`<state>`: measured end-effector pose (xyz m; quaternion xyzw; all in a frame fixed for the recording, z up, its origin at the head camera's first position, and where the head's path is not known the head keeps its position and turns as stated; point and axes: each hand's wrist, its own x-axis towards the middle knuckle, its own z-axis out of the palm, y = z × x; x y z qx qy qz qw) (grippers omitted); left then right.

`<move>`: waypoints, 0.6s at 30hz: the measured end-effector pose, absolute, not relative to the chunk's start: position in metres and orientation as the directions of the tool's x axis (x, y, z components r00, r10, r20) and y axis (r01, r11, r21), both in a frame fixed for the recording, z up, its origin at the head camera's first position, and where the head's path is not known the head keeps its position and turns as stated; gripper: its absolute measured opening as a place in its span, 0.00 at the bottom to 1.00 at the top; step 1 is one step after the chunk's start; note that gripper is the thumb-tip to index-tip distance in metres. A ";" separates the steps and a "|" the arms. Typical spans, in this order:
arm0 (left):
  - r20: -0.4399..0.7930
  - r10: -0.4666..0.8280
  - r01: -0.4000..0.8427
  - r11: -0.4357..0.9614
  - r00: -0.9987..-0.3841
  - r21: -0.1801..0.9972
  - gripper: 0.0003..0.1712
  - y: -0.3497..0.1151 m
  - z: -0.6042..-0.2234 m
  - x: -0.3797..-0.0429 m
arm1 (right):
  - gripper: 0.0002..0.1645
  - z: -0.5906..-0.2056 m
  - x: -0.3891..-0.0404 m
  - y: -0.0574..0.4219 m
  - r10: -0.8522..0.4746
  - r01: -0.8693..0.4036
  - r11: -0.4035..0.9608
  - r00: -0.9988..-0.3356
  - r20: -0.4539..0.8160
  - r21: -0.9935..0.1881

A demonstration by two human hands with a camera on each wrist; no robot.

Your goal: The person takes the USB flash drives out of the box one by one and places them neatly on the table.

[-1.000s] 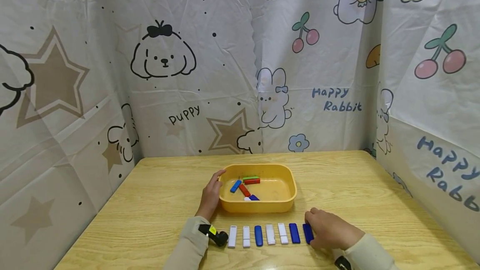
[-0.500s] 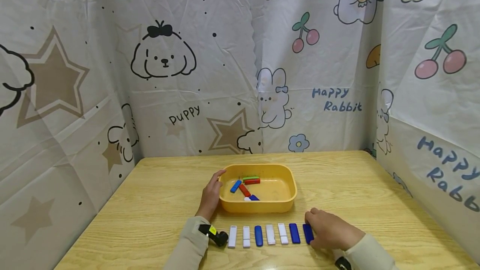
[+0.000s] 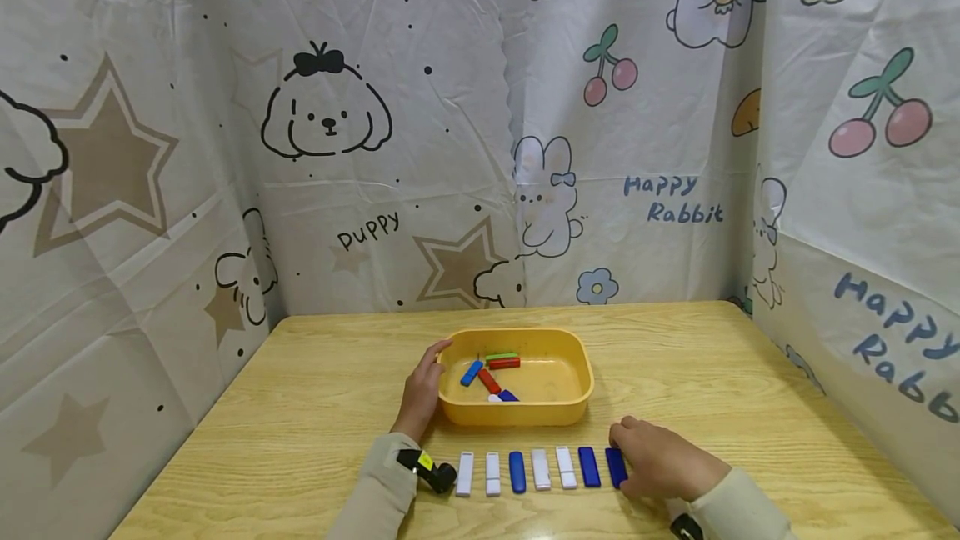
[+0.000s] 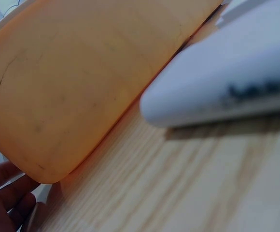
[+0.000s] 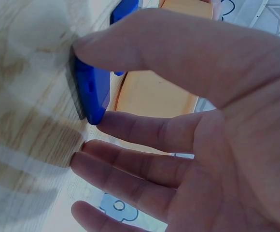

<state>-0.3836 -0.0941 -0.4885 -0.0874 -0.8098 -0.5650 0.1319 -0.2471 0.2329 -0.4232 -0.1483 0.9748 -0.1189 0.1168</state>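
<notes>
My right hand (image 3: 663, 458) pinches a dark blue USB stick (image 3: 617, 467) between thumb and index finger, at the right end of a row. In the right wrist view this USB stick (image 5: 92, 92) lies at the tabletop, the thumb at one end and the index fingertip at the other; the remaining fingers are spread. My left hand (image 3: 420, 390) holds the left side of a yellow plastic basin (image 3: 517, 415), fingertips at its rim. Several fingers (image 4: 14, 193) show against the basin's outer corner in the left wrist view.
Left of the held stick, the row has another dark blue stick (image 3: 588, 467), a rounded blue one (image 3: 517, 472) and several white sticks (image 3: 465, 473). Inside the basin lie red sticks (image 3: 504, 362), a green one (image 3: 501, 355) and blue ones (image 3: 471, 372). Printed curtains (image 3: 390, 148) enclose the wooden table (image 3: 337, 373).
</notes>
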 end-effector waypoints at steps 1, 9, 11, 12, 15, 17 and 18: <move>0.313 -0.007 0.291 0.347 -0.950 0.892 0.24 -0.094 -0.489 -0.384 | 0.25 -0.423 -0.247 0.233 -0.319 -0.264 0.927 -0.929 -0.189 -0.267; 0.292 -0.011 0.272 0.337 -0.956 0.901 0.25 -0.093 -0.490 -0.384 | 0.26 -0.425 -0.247 0.235 -0.332 -0.282 0.924 -0.927 -0.174 -0.259; 0.301 -0.009 0.280 0.339 -0.954 0.898 0.25 -0.094 -0.490 -0.384 | 0.26 -0.425 -0.247 0.235 -0.330 -0.281 0.925 -0.928 -0.175 -0.256; 0.304 -0.009 0.282 0.341 -0.953 0.897 0.25 -0.094 -0.490 -0.384 | 0.26 -0.425 -0.247 0.235 -0.330 -0.281 0.925 -0.928 -0.175 -0.255; 0.314 -0.003 0.294 0.349 -0.949 0.890 0.25 -0.094 -0.490 -0.384 | 0.26 -0.425 -0.247 0.235 -0.326 -0.276 0.927 -0.928 -0.179 -0.255; 0.315 0.001 0.295 0.349 -0.949 0.889 0.25 -0.095 -0.489 -0.384 | 0.26 -0.425 -0.248 0.235 -0.325 -0.274 0.927 -0.928 -0.182 -0.257; 0.315 0.001 0.296 0.348 -0.949 0.890 0.25 -0.094 -0.489 -0.384 | 0.26 -0.425 -0.248 0.235 -0.324 -0.272 0.927 -0.928 -0.183 -0.259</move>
